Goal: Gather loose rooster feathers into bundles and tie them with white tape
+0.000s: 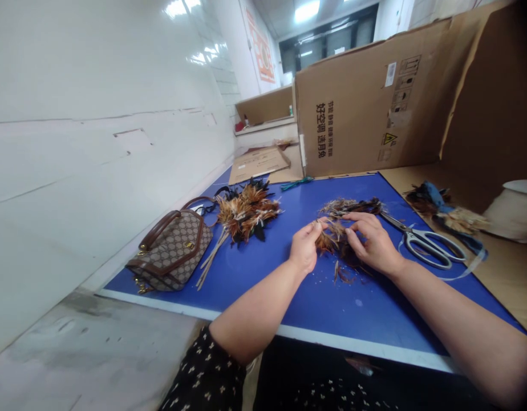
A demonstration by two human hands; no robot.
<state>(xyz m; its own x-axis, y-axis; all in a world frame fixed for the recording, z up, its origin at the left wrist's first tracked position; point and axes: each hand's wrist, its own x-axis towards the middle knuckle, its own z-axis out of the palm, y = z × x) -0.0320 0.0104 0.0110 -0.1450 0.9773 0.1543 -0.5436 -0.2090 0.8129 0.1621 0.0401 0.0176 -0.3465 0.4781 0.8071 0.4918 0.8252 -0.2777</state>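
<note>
My left hand (305, 246) pinches a small bunch of brown feathers (332, 240) on the blue table (289, 285). My right hand (372, 241) is closed on the same bunch from the right, fingers curled over it. More loose brown feathers (351, 206) lie just beyond my hands. A few stray feathers (343, 274) rest on the table below my hands.
A bundle of orange and black feathers on sticks (244, 214) lies to the left, next to a patterned brown handbag (171, 251). Scissors (426, 242) lie right of my hands. A large cardboard box (366, 108) stands behind. A white roll (514, 208) sits far right.
</note>
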